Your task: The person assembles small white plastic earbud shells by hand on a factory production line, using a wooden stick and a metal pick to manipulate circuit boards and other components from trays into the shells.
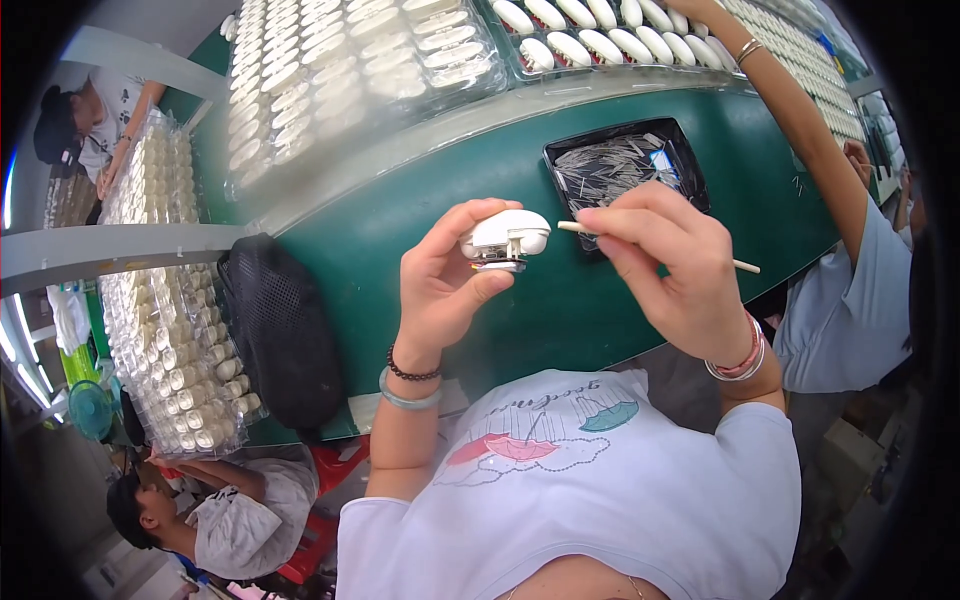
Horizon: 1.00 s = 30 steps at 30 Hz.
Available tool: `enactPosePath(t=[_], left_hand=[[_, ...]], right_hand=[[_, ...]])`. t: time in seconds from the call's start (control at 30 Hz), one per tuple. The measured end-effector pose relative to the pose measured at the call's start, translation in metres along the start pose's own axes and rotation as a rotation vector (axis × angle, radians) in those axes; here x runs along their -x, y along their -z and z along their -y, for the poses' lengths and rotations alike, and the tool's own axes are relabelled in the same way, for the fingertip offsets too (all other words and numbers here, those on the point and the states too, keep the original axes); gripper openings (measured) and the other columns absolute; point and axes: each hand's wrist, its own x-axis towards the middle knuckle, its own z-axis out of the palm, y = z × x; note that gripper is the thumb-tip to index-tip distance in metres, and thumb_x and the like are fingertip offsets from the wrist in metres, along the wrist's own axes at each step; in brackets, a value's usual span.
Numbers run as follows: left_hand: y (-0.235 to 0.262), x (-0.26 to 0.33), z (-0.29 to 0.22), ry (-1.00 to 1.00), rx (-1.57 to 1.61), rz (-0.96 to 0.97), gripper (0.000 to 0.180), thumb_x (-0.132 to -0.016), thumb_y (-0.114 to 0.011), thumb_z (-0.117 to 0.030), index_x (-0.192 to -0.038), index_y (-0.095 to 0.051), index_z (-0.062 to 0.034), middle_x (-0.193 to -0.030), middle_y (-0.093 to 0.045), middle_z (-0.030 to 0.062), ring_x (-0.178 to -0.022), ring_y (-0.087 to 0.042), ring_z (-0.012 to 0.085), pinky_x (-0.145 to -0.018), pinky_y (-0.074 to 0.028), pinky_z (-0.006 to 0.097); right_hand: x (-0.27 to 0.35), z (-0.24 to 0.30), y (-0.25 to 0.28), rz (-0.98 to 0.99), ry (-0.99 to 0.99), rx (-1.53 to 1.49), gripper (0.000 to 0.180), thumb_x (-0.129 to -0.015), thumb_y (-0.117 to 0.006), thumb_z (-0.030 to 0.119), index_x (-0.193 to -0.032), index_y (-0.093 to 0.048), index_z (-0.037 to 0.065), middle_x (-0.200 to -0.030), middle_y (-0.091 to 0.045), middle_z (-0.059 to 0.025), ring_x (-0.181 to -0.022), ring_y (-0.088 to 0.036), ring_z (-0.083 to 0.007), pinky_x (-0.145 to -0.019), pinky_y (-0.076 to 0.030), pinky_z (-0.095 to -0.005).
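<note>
A white, rounded plastic device [510, 230] is gripped between the thumb and fingers of my left hand [430, 275]. Its underside stands open, showing small metal and dark inner parts. Pinched in my right hand [680, 265] is a thin, pale stick [745, 267], whose tip points at the right end of the device with a small gap between them. Behind my right hand sits a black tray [553, 160] with many thin, greyish strips [605, 165] in it. My right fingers hide part of that tray.
The green table [400, 200] bears clear trays of white shells [360, 60] at the back and a tray of similar pieces [610, 45] at back right. A black mesh bag [285, 330] lies left. A co-worker's arm [810, 130] reaches in at right; stacked trays [170, 340] stand far left.
</note>
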Motion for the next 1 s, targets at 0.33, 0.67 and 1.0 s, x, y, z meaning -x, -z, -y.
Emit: enactPosePath(t=[0.33, 0.67, 1.0], left_hand=[[-0.001, 0.000, 0.001, 0.022, 0.012, -0.004, 0.061, -0.074, -0.075, -0.023, -0.120, -0.047, 0.0062, -0.116, -0.055, 0.0163, -0.100, -0.056, 0.0171, -0.083, -0.047, 0.026], [-0.002, 0.001, 0.000, 0.041, 0.096, 0.027, 0.054, -0.076, -0.071, -0.010, -0.121, -0.046, 0.0057, -0.116, -0.054, 0.0124, -0.102, -0.054, 0.0167, -0.085, -0.046, 0.027], [0.002, 0.002, -0.003, -0.066, -0.211, 0.055, 0.052, -0.071, -0.073, -0.003, -0.118, -0.051, 0.0047, -0.113, -0.053, 0.0132, -0.102, -0.053, 0.0193, -0.086, -0.044, 0.030]], right_hand=[[0.000, 0.001, -0.013, 0.040, -0.006, -0.079, 0.023, -0.073, -0.064, -0.006, -0.095, -0.065, 0.002, -0.082, -0.059, -0.0080, -0.059, -0.053, -0.0134, -0.050, -0.041, -0.0240], [-0.003, -0.004, -0.020, -0.025, -0.067, -0.122, 0.026, -0.075, -0.066, 0.004, -0.101, -0.063, 0.004, -0.082, -0.055, -0.0065, -0.058, -0.045, -0.0108, -0.049, -0.036, -0.0219], [-0.004, -0.001, -0.013, 0.023, 0.178, 0.314, 0.029, -0.063, -0.065, -0.002, -0.090, -0.068, 0.007, -0.072, -0.054, -0.0040, -0.062, -0.052, -0.0185, -0.050, -0.041, -0.0287]])
